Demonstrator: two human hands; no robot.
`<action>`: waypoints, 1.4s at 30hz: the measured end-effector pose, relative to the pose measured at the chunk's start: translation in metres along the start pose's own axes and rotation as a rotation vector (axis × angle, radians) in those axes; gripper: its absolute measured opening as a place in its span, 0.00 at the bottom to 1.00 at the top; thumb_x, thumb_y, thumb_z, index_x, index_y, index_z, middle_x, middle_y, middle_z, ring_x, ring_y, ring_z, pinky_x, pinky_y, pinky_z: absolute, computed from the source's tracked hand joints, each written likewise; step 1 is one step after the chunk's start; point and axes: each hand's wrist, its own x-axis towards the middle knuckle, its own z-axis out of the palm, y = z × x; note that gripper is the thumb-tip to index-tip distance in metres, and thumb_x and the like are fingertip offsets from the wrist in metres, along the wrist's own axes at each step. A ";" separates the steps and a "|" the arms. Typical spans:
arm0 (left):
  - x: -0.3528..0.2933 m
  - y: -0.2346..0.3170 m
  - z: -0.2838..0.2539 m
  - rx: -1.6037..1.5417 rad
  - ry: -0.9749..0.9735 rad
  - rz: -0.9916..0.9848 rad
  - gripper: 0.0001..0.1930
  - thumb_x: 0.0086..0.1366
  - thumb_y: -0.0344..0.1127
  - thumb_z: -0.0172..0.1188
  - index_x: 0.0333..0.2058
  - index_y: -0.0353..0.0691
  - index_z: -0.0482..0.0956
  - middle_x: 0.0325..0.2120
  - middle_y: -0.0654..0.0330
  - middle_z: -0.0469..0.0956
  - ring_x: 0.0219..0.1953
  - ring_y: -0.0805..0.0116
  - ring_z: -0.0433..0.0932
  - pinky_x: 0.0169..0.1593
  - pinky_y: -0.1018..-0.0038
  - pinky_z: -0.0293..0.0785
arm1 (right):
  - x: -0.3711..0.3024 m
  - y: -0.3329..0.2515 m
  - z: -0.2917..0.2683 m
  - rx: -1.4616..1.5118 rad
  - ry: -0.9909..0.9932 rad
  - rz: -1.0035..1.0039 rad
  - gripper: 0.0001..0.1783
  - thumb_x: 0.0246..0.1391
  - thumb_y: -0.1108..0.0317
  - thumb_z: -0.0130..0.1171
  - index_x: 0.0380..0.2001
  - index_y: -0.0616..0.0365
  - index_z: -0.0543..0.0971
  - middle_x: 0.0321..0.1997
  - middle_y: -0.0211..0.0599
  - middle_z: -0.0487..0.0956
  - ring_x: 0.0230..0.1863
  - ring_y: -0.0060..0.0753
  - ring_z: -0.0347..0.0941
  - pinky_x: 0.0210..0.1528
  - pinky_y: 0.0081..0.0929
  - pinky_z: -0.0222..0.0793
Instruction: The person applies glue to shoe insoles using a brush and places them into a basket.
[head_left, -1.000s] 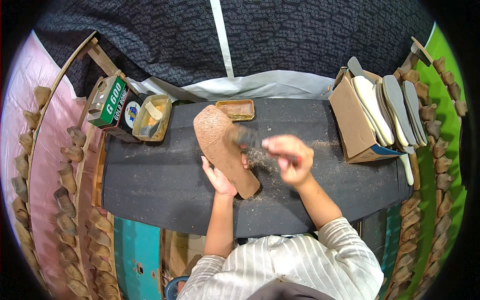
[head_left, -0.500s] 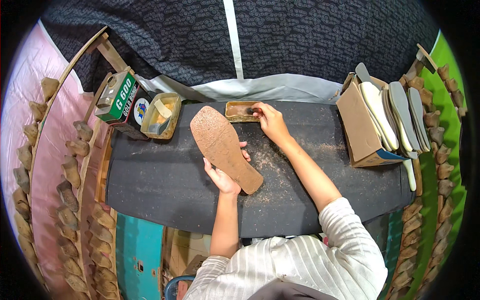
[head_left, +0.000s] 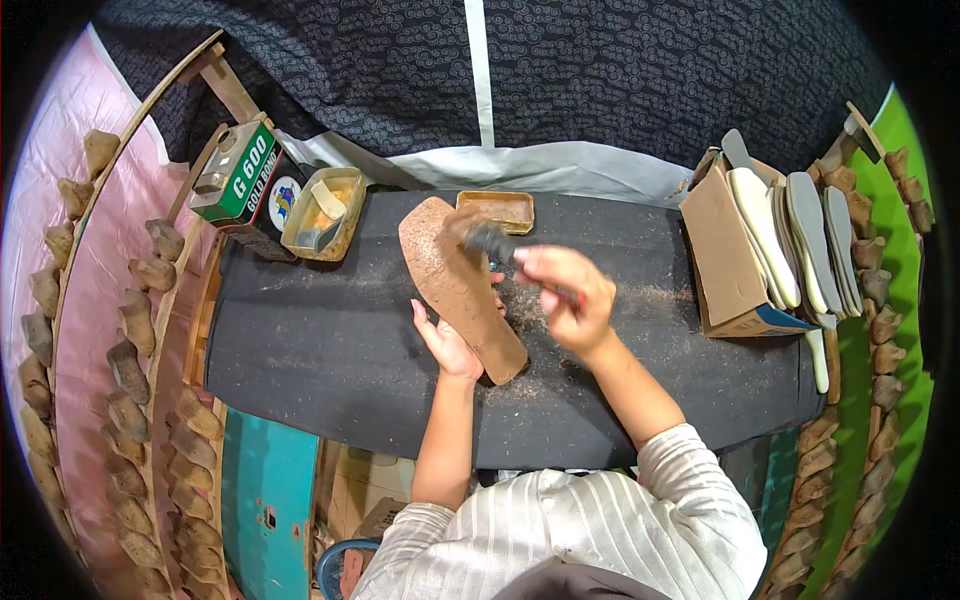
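A brown, sole-shaped piece [head_left: 455, 295] lies tilted in my left hand [head_left: 452, 350], its broad end pointing away from me. My left thumb is along its left edge, and the fingertips show at its right edge. In my right hand [head_left: 572, 300] is a brush [head_left: 488, 240] with a dark middle and a reddish handle end. The brush is blurred by motion, with its bristles over the broad part of the piece; whether they touch it I cannot tell. Beyond the piece sits a shallow tan tray [head_left: 505, 196] with a brownish film inside.
Shavings are scattered over the dark-covered table [head_left: 300, 350]. At the far left stand a green metal can [head_left: 235, 180] and a tub [head_left: 350, 225] holding scrapers. A cardboard box [head_left: 728, 255] of grey and cream soles stands at right. Racks of wooden shoe lasts [head_left: 130, 370] flank both sides.
My right hand has come back from the tray toward me, bringing the brush over the piece. My left hand still holds the piece, now turned a little more upright.
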 end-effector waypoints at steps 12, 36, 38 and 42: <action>0.001 -0.001 0.003 -0.050 -0.044 -0.086 0.41 0.58 0.66 0.28 0.51 0.31 0.61 0.41 0.46 0.68 0.33 0.61 0.70 0.37 0.65 0.70 | -0.039 -0.026 -0.006 -0.051 -0.351 -0.306 0.13 0.36 0.70 0.61 0.30 0.64 0.76 0.35 0.44 0.78 0.24 0.36 0.74 0.23 0.26 0.68; 0.001 -0.002 0.000 -0.129 -0.106 -0.089 0.35 0.60 0.59 0.32 0.53 0.32 0.60 0.45 0.45 0.67 0.35 0.60 0.69 0.41 0.62 0.68 | -0.049 -0.026 -0.011 -0.008 -0.336 -0.193 0.20 0.26 0.76 0.64 0.30 0.63 0.75 0.35 0.41 0.77 0.27 0.38 0.75 0.27 0.28 0.71; 0.002 -0.002 -0.003 -0.145 -0.092 -0.071 0.35 0.60 0.59 0.31 0.54 0.33 0.59 0.46 0.45 0.66 0.36 0.61 0.69 0.42 0.63 0.67 | -0.053 -0.026 -0.016 0.017 -0.337 -0.204 0.16 0.32 0.74 0.62 0.31 0.64 0.75 0.34 0.43 0.78 0.25 0.37 0.74 0.25 0.27 0.70; 0.004 -0.001 0.000 -0.190 -0.100 -0.033 0.35 0.62 0.61 0.31 0.55 0.35 0.58 0.47 0.45 0.65 0.37 0.60 0.69 0.42 0.63 0.67 | -0.052 -0.025 -0.019 0.061 -0.293 -0.191 0.13 0.39 0.72 0.59 0.32 0.64 0.75 0.33 0.45 0.78 0.22 0.35 0.73 0.22 0.25 0.68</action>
